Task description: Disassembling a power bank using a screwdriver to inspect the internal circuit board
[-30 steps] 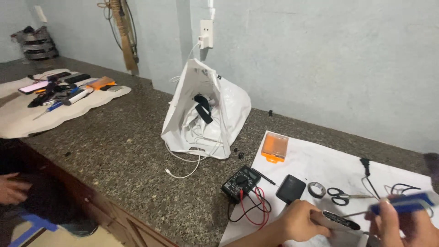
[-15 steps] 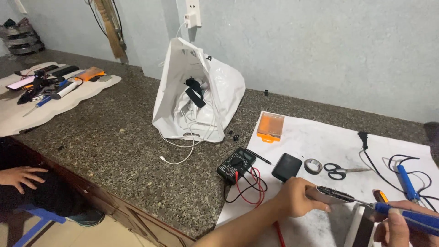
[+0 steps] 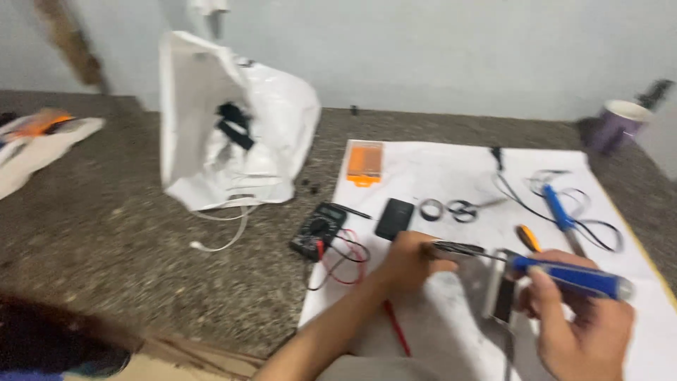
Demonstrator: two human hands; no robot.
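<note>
Clamping tweezers (image 3: 458, 248) in the left hand (image 3: 409, 261); right hand (image 3: 582, 321) grip closed around blue soldering iron (image 3: 575, 276).

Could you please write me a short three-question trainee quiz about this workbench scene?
1. True or false: the right hand holds a blue-handled tool.
2. What lies nearest the black phone? A) purple cup B) multimeter C) white bag
3. Fill in: the orange case lies on the white ____.

Key: 1 true; 2 B; 3 sheet. The left hand grips dark tweezers or pliers; blur hides which.
</note>
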